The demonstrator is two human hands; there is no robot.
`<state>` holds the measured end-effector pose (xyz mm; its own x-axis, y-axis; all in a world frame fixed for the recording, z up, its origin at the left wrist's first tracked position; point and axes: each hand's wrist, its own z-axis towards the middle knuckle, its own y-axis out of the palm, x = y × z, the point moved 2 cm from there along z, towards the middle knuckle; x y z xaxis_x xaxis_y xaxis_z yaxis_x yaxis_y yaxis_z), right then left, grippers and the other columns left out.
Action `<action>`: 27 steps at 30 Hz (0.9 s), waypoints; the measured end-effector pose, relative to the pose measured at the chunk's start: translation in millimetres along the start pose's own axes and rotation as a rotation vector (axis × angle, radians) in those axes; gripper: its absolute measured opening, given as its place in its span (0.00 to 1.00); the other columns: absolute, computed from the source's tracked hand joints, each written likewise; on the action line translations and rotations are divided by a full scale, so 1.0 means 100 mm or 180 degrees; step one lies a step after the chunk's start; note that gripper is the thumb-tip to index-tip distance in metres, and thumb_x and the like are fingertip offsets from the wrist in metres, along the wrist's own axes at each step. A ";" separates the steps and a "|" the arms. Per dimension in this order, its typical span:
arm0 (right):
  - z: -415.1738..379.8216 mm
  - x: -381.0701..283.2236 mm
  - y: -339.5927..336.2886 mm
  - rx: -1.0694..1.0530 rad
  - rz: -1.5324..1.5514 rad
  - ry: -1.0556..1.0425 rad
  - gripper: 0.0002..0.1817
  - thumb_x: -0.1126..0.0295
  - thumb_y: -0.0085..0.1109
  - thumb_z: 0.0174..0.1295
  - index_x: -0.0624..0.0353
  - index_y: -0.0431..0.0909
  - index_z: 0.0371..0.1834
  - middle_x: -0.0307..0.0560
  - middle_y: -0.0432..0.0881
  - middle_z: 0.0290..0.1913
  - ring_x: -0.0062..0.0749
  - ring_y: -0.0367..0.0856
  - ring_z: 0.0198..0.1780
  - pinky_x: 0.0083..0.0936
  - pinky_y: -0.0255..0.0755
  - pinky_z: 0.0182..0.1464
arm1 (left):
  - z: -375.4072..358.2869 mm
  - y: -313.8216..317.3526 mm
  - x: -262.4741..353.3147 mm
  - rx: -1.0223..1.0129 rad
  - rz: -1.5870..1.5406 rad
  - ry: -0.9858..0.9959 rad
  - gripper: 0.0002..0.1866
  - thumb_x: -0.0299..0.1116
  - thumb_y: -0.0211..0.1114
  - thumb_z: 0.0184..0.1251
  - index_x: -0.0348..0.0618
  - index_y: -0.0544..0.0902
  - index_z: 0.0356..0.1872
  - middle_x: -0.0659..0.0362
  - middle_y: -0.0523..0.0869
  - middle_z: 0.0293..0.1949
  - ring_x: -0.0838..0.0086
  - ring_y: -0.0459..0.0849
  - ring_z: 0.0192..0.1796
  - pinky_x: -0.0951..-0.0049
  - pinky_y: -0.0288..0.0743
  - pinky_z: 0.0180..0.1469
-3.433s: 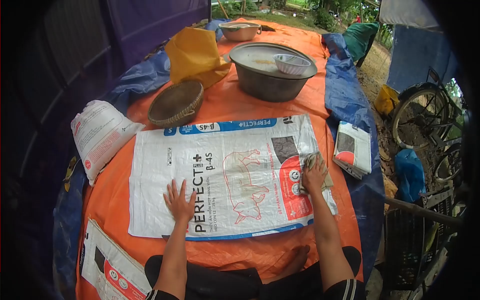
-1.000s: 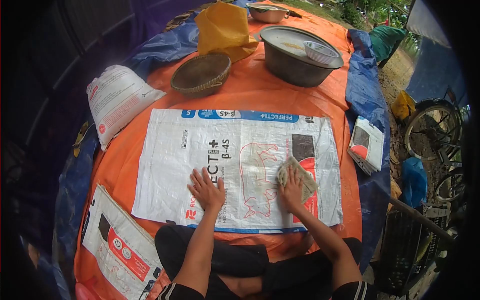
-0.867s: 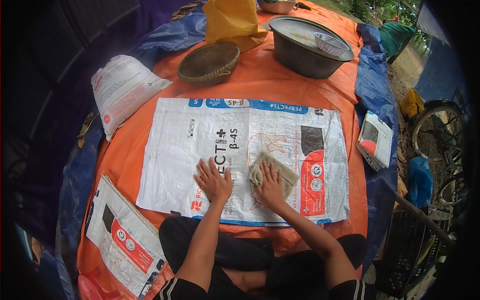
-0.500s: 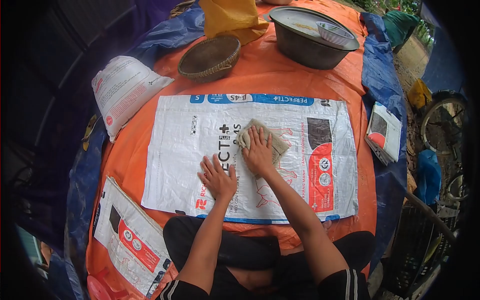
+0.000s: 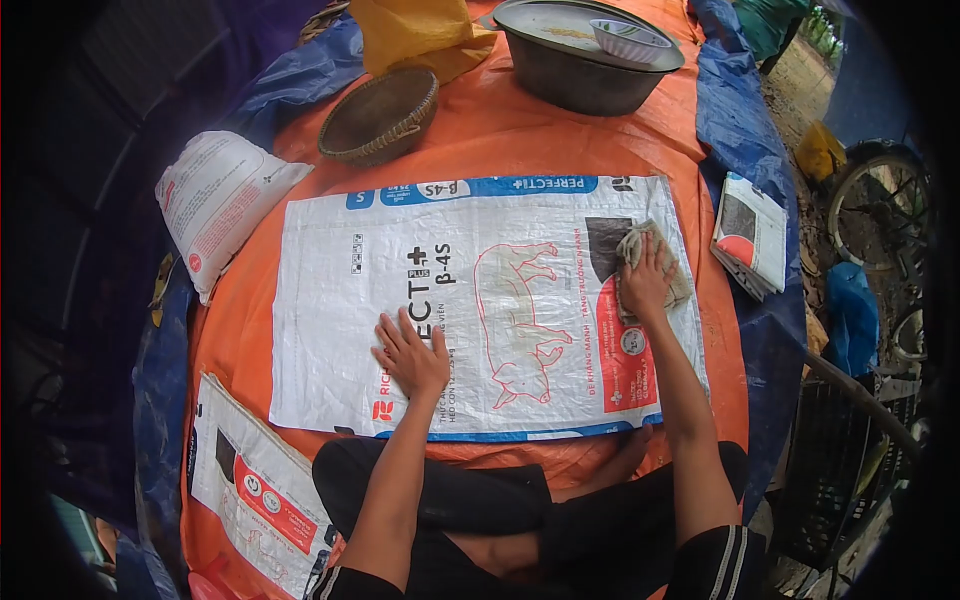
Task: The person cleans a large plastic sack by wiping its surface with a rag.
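A white printed feed sack [image 5: 340, 300] lies flat on an orange tarp [image 5: 480, 130], its blue strip along the far edge. My left hand [image 5: 413, 357] rests on the sack with fingers spread, beside the large black lettering, holding nothing. Near the sack's right edge, my right hand [image 5: 645, 280] presses on a beige cloth [image 5: 676, 287], over the dark and red printed panel. Its fingers lie over the cloth. The red pig drawing [image 5: 515, 310] shows between my two hands.
Beyond the sack stand a woven basket [image 5: 380, 120], a yellow bag [image 5: 415, 35] and a dark pot [image 5: 580, 75] with a bowl [image 5: 630, 42] on its lid. A full white sack [image 5: 220, 205] sits left. Folded sacks [image 5: 260, 490] [image 5: 750, 235] lie on both sides.
My right hand and the cloth have moved right across the sack, from the pig drawing to the red panel. My left hand stays on the sack. The view has shifted slightly.
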<state>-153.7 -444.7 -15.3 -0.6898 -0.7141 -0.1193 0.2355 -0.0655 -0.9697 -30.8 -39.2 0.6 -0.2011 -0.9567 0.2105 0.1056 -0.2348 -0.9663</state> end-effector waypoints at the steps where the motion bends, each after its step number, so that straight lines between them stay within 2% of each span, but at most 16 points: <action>1: 0.05 0.14 0.00 -0.0064 -0.0113 0.0125 0.40 0.52 0.45 0.68 0.53 0.48 0.81 0.39 0.45 0.83 0.43 0.36 0.83 0.62 0.24 0.77 | 0.00 0.01 0.00 0.0016 0.0009 0.0005 0.39 0.54 0.53 0.72 0.45 0.55 0.77 0.43 0.51 0.78 0.48 0.47 0.80 0.40 0.39 0.76; 7: 0.22 0.49 -0.09 -0.0126 -0.0477 0.0221 0.38 0.51 0.41 0.70 0.57 0.51 0.80 0.38 0.48 0.82 0.45 0.39 0.83 0.62 0.25 0.77 | 0.00 -0.01 0.00 0.0042 -0.0040 0.0028 0.39 0.54 0.53 0.71 0.43 0.57 0.76 0.41 0.52 0.77 0.48 0.48 0.79 0.39 0.39 0.76; 14: 0.09 0.16 -0.11 -0.0084 -0.0175 0.0331 0.36 0.54 0.44 0.69 0.59 0.57 0.77 0.46 0.53 0.80 0.47 0.44 0.82 0.59 0.26 0.78 | 0.01 -0.08 0.02 0.0034 -0.0122 0.0010 0.39 0.53 0.54 0.70 0.42 0.57 0.76 0.41 0.53 0.77 0.47 0.48 0.79 0.39 0.38 0.76; 16: -0.10 -0.12 -0.05 0.0007 0.0084 -0.0100 0.35 0.55 0.47 0.68 0.60 0.58 0.76 0.50 0.54 0.80 0.48 0.45 0.81 0.57 0.27 0.78 | 0.00 -0.06 0.01 0.0096 -0.0119 0.0023 0.39 0.53 0.55 0.70 0.42 0.57 0.76 0.41 0.53 0.77 0.47 0.48 0.79 0.39 0.39 0.76; 18: -0.37 -0.52 -0.13 -0.0296 0.0410 -0.0533 0.35 0.55 0.48 0.68 0.61 0.59 0.76 0.51 0.54 0.80 0.48 0.46 0.81 0.55 0.28 0.79 | -0.01 -0.05 0.02 0.0079 -0.0138 0.0010 0.39 0.53 0.55 0.70 0.42 0.57 0.76 0.41 0.53 0.77 0.47 0.48 0.79 0.39 0.39 0.76; 24: -1.04 -1.83 -0.19 -0.0401 0.0784 -0.1670 0.39 0.54 0.53 0.64 0.61 0.57 0.77 0.50 0.54 0.80 0.46 0.45 0.81 0.57 0.29 0.78 | 0.00 -0.05 -0.01 0.0082 -0.0023 0.0011 0.39 0.53 0.54 0.71 0.42 0.57 0.76 0.41 0.53 0.77 0.46 0.49 0.79 0.39 0.40 0.75; 27: -1.08 -2.42 -0.16 -0.0435 0.1025 -0.1932 0.39 0.53 0.52 0.65 0.61 0.56 0.77 0.49 0.54 0.80 0.46 0.44 0.82 0.57 0.29 0.79 | 0.01 -0.02 -0.01 0.0159 -0.0197 0.0062 0.40 0.52 0.56 0.68 0.41 0.58 0.75 0.40 0.52 0.77 0.45 0.48 0.79 0.37 0.39 0.75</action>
<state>-64.3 -195.2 5.6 -0.0863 -0.9489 -0.3036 0.2482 0.2747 -0.9290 -29.7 -37.9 2.6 -0.2277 -0.9367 0.2660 0.1407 -0.3020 -0.9429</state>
